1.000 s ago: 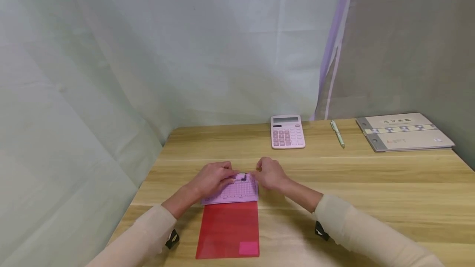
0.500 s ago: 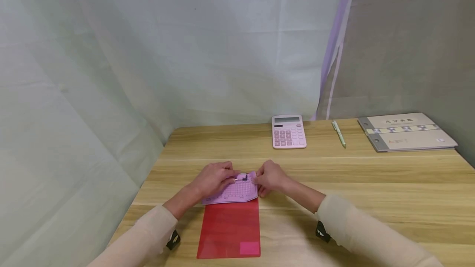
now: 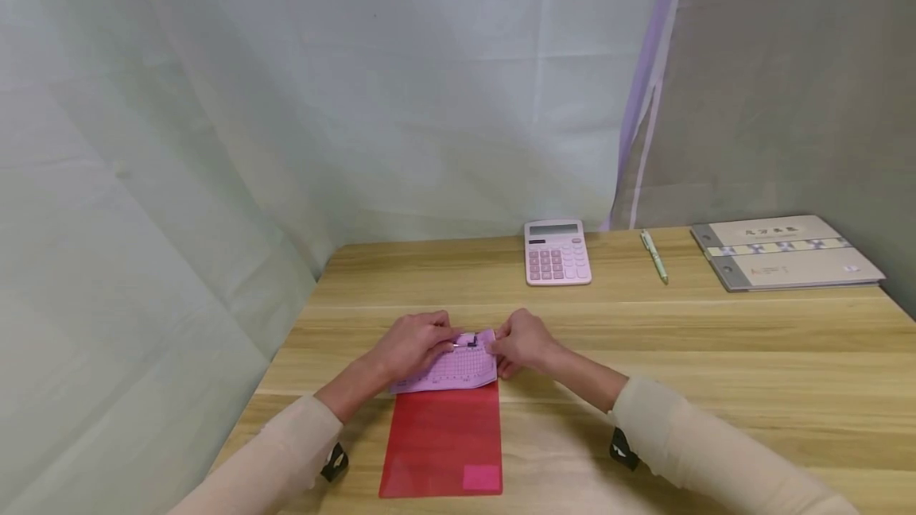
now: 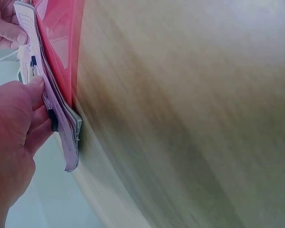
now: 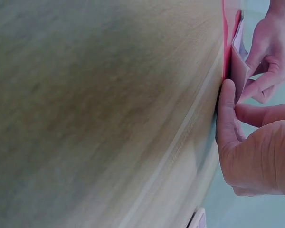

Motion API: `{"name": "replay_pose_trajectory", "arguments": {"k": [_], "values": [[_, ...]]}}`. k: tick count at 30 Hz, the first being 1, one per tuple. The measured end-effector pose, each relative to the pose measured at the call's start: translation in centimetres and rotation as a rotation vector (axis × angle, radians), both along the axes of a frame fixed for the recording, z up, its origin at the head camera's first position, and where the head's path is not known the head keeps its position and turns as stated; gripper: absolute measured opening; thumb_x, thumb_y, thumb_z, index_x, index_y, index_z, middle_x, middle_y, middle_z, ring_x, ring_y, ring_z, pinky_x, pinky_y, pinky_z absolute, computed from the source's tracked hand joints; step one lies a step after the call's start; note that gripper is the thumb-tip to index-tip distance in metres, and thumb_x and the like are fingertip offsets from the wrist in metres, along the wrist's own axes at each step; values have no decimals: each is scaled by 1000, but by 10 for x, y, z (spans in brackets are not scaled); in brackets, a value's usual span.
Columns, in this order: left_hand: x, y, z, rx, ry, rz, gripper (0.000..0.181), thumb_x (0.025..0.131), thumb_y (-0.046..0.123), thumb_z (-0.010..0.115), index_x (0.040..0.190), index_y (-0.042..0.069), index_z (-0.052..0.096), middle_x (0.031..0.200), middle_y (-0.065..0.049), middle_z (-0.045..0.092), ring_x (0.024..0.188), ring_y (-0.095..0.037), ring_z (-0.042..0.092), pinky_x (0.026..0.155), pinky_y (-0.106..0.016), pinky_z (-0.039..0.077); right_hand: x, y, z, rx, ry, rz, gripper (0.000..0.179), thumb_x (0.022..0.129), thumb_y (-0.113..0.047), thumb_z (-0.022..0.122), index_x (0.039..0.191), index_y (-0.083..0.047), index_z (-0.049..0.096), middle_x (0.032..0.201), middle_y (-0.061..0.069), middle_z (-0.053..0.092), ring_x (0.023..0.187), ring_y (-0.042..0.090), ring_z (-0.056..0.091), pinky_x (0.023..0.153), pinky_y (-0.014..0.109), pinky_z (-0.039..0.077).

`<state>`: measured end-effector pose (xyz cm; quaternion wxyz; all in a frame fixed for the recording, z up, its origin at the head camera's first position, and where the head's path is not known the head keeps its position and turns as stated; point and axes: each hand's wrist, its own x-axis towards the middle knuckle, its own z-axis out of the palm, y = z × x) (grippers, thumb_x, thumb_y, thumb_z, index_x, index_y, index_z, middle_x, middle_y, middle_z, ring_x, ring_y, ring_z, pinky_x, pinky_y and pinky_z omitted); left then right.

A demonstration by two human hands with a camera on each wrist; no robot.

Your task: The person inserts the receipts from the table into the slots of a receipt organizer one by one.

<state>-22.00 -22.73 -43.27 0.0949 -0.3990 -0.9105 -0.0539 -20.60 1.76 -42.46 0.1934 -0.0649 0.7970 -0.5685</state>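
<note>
A translucent red clipboard (image 3: 440, 439) lies on the table, a pink patch near its lower right corner. Several purple printed sheets (image 3: 452, 369) with a grid cover its far part, their near edge bowed up slightly. My left hand (image 3: 413, 344) pinches the metal clip (image 3: 471, 344) with black ends at the far edge; the left wrist view shows the thumb on it and fingers behind. At the sheets' right edge, my right hand (image 3: 525, 340) pinches them between thumb and fingers. In the right wrist view these fingers (image 5: 226, 107) are at the corner of the stack.
On the wooden table (image 3: 687, 388) a pink calculator (image 3: 557, 254) lies at the back, with a green pen (image 3: 654, 257) right of it. A beige and grey album-like book (image 3: 785, 253) is at the back right. Pale curtains (image 3: 444, 102) hang behind.
My right hand has shifted from the far right corner to the sheets' right edge and now grips it, with that edge lifted a little. The left hand stays in place.
</note>
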Motion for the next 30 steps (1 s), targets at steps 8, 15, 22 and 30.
{"name": "replay_pose_trajectory", "arguments": {"k": [8,15,22,30], "values": [[-1,0,-1,-13,-12,15,28,102,19,74,129,13,79,98,5,62,82,-10,60,75,-32,54,0,0,-1,8,6,-4,17,97,9,67,79,10,69,63,18,70,50,18,66,55,34,60],[0,-1,-1,-23,-55,65,30,103,24,74,131,15,77,101,7,62,85,-9,58,78,-31,53,-4,3,0,15,-28,36,13,97,6,69,85,10,72,67,18,71,53,18,67,57,34,61],[-3,-2,0,5,-128,97,32,103,27,74,133,16,76,116,3,68,105,-17,68,94,-43,55,-9,22,8,100,-2,97,10,97,0,73,91,6,74,74,15,74,60,19,70,62,35,62],[-10,-8,3,35,-229,64,40,102,30,75,139,15,72,124,0,70,113,-19,67,101,-44,53,-12,58,15,161,113,109,12,98,-4,73,104,6,78,88,12,76,70,16,66,66,30,59]]}}
